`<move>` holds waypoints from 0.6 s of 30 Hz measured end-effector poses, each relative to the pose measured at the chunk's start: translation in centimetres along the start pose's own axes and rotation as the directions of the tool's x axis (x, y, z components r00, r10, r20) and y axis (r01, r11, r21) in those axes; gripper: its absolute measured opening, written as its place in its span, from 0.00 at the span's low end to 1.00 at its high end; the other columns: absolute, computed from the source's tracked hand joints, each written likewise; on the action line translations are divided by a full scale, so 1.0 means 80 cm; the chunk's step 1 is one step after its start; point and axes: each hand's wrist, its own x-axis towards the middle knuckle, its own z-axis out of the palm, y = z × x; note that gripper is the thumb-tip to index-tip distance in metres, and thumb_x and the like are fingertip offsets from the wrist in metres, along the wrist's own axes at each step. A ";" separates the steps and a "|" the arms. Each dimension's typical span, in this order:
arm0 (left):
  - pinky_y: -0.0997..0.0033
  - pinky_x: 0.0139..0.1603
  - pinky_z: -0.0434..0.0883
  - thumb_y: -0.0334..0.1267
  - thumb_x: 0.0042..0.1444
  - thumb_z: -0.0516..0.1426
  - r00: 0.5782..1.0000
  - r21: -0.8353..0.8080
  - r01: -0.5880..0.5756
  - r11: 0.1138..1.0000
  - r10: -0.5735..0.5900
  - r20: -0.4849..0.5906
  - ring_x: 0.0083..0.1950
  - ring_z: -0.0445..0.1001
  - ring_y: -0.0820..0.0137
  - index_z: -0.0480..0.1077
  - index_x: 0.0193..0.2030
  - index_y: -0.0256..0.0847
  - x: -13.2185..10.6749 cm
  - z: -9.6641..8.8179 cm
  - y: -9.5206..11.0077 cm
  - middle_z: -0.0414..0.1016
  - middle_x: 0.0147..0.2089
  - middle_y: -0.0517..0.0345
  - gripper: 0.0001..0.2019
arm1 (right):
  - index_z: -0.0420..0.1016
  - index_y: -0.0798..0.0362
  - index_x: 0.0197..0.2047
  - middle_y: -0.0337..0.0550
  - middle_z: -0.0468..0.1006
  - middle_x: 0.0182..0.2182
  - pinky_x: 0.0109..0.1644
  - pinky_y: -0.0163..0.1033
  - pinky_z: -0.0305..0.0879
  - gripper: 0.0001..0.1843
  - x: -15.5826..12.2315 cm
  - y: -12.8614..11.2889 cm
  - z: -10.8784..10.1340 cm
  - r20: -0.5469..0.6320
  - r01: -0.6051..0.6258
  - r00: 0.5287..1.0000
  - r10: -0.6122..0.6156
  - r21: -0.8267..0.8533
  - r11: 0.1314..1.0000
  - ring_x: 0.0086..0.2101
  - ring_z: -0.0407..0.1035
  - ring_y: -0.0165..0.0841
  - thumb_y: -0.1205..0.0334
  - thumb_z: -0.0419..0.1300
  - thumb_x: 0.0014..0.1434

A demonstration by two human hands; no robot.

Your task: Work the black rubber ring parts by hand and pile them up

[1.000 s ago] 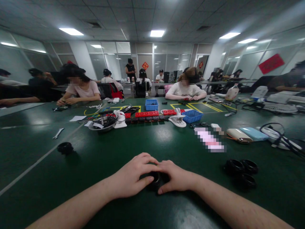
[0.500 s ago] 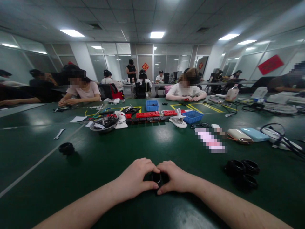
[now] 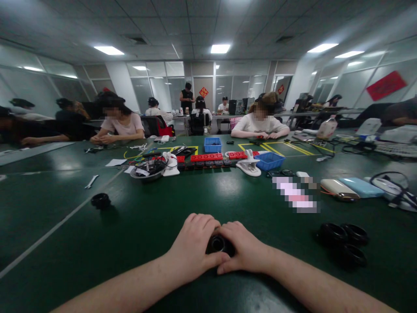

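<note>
A black round ring-shaped part [image 3: 217,243] sits low over the table in front of me, with a circular opening facing up. My left hand [image 3: 196,241] curls around its left side, thumb across the near edge. On the other side my right hand [image 3: 245,248] wraps it too; the fingertips and thumbs of both hands meet around it. The fingers hide much of its outer wall. Three similar black rings [image 3: 332,234] stand grouped to the right of my right hand. Another black ring [image 3: 100,201] stands alone at the left.
An open-ended wrench [image 3: 91,181] lies at the left. Across the table are a bowl of cables [image 3: 148,174], a red-and-black strip [image 3: 208,158], a white clamp [image 3: 249,166] and blue bins [image 3: 269,161], [image 3: 213,145]. Pouches [image 3: 340,190] lie at right. Several people sit opposite.
Both hands have closed further around the black ring, and the thumbs now overlap at its near side. The whole view has shifted, so the table things appear slightly more to the right.
</note>
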 end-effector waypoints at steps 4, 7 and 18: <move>0.63 0.52 0.62 0.36 0.56 0.56 0.971 -0.143 -0.174 0.974 0.194 0.142 0.50 0.64 0.64 0.67 0.49 0.45 0.005 -0.027 -0.011 0.69 0.48 0.57 0.14 | 0.68 0.51 0.49 0.42 0.72 0.40 0.45 0.40 0.56 0.30 -0.001 0.014 -0.010 0.068 0.086 0.993 -0.096 0.137 0.987 0.40 0.65 0.37 0.50 0.66 0.44; 0.63 0.55 0.59 0.30 0.55 0.56 0.927 -0.188 -0.233 0.954 0.276 0.253 0.53 0.63 0.65 0.67 0.52 0.49 0.009 -0.039 -0.016 0.70 0.51 0.60 0.18 | 0.71 0.51 0.45 0.40 0.73 0.38 0.45 0.40 0.56 0.24 0.002 0.018 -0.012 0.093 0.097 0.989 -0.112 0.152 0.984 0.40 0.64 0.36 0.54 0.67 0.45; 0.67 0.47 0.63 0.37 0.51 0.62 0.943 -0.111 -0.114 0.987 0.143 0.300 0.45 0.70 0.67 0.70 0.48 0.50 0.013 -0.032 -0.015 0.74 0.43 0.62 0.16 | 0.71 0.53 0.38 0.38 0.72 0.32 0.39 0.37 0.55 0.26 0.005 0.008 -0.003 0.048 -0.029 0.999 0.025 0.093 0.995 0.34 0.64 0.34 0.51 0.70 0.37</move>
